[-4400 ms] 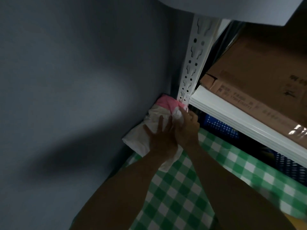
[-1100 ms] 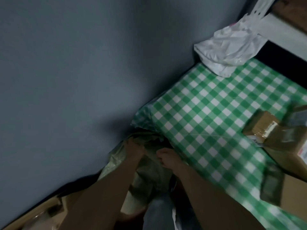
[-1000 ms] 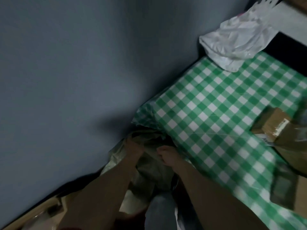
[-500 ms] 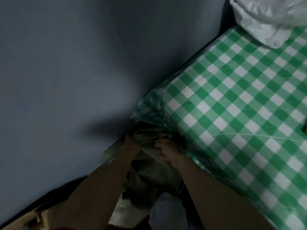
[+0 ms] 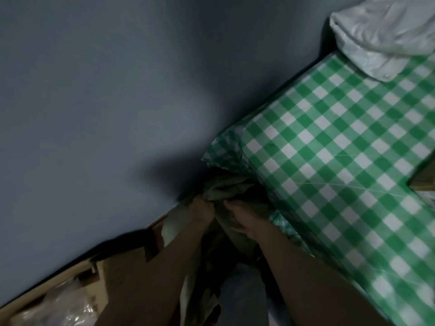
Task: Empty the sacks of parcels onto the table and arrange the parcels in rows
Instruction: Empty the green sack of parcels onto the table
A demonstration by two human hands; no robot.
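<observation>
We look down from head height into a dim corner where a grey wall (image 5: 106, 102) fills the upper left of the frame. At lower centre our two bare forearms reach down beside the table. Our left hand (image 5: 200, 208) has its fingers curled into a bunch of the olive-green sack (image 5: 223, 187), gripping the gathered cloth near its mouth. Our right hand (image 5: 242, 220) lies against the sack just to the right, fingers bent around a fold, though the low light hides exactly how each fingertip sits. The sack stands on the floor between the wall and the near corner of the table (image 5: 329, 161), which runs diagonally up the right side under a green and white checked cloth. The sack looks soft, limp and crumpled, so we judge it will sag under its load and is best taken by the bunched neck with both hands; how heavy it is we cannot tell. A white plastic mailer parcel (image 5: 386, 36) rests on the table at the upper right, and the corner of a brown cardboard parcel (image 5: 423, 180) shows at the right edge. At lower left an open cardboard box (image 5: 113, 274) holds crinkled clear plastic (image 5: 61, 311).
</observation>
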